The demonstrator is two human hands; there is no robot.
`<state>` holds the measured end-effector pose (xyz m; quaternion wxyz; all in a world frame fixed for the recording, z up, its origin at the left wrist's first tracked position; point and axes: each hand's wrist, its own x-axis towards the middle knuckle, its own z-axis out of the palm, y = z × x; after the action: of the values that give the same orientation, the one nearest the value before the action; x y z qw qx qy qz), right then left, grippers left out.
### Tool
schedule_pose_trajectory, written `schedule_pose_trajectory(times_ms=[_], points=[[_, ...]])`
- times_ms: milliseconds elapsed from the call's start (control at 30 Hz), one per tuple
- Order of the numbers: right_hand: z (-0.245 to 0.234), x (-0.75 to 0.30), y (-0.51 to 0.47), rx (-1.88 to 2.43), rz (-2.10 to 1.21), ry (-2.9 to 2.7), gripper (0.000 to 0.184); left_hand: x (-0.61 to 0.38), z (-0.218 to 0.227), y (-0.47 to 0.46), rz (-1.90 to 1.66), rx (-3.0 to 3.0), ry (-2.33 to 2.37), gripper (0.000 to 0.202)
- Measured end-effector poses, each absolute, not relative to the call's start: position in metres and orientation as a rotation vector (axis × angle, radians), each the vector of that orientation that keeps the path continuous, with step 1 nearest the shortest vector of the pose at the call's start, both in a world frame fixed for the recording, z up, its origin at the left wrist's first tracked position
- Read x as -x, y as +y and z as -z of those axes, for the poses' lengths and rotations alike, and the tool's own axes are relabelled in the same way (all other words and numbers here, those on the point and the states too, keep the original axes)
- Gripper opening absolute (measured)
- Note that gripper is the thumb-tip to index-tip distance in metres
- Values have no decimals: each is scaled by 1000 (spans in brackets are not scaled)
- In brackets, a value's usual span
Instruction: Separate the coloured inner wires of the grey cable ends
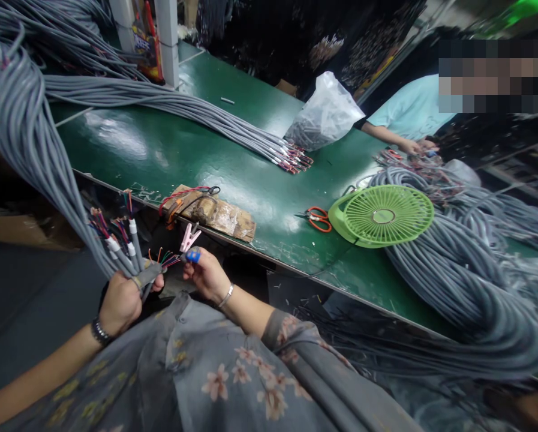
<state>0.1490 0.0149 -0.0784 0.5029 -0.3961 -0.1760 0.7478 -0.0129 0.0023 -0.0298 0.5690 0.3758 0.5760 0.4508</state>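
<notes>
My left hand (127, 297) is closed around several grey cables (136, 243), close to their stripped ends. Grey wrapping covers one of its fingers. White sleeves and thin coloured cores show on the cable ends. From one cable, a fan of thin coloured wires (167, 259) spreads toward my right hand (208, 277). That hand pinches at the wire tips, with a blue wrap on a fingertip. Just above the fingers, a pink clothespin (189, 238) sits by the table edge, near a worn wooden block (224, 217) with red and black leads. The exact pinch point is partly hidden.
On the green table (170, 141) lie a long cable bundle (215, 120), orange-handled scissors (319, 219), a green fan (383, 216) and a plastic bag (325, 114). Heavy cable coils (471, 288) spill over the right side. A co-worker's hands (417, 147) handle wires at the far side.
</notes>
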Motion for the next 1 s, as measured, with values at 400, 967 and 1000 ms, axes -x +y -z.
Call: schedule_pose_trajectory(times_ms=[400,967,1000], points=[[68,-159,40,906,-1751,-758,59,12,10,15,-740,-879,1048,33],[56,-138,54,871,-1859,-225,47,-12,12,22,-808,-983,1115,30],[56,-137,55,869,-1857,-220,47,-12,13,22,-803,-995,1116,31]])
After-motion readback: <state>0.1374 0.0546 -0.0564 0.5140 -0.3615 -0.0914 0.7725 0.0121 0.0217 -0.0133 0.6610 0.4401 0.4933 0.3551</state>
